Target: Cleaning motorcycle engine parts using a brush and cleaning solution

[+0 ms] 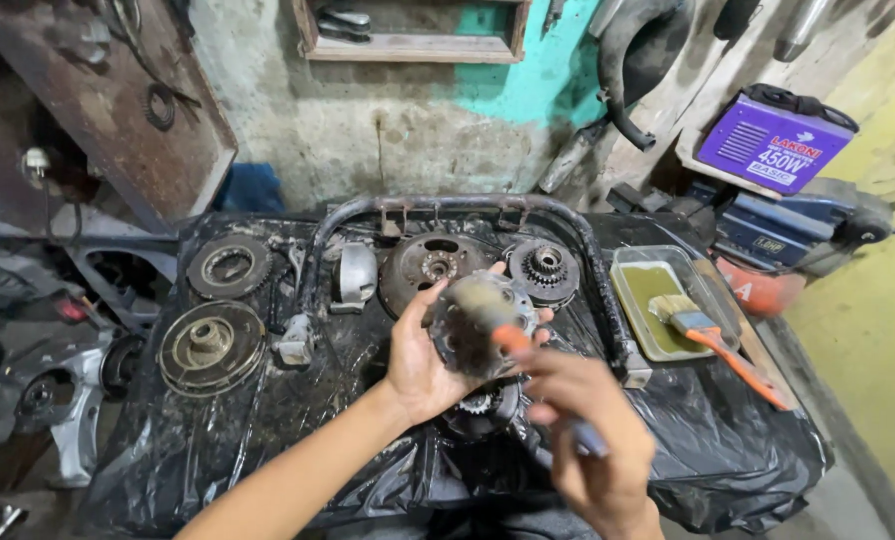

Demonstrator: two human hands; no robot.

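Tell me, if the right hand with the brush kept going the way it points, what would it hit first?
The right hand aims its brush up and left, bristles already on the round metal part in the left hand. So that part comes first; the drum lies beyond on the bench, though depth is hard to judge.

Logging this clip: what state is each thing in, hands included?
left hand: closed around round metal part, held up
right hand: gripping brush, bristles on the part
tray: holds yellowish liquid
orange-handled paintbrush: lying across tray
geared disc: flat on black plastic sheet
pulley disc: lying flat, untouched
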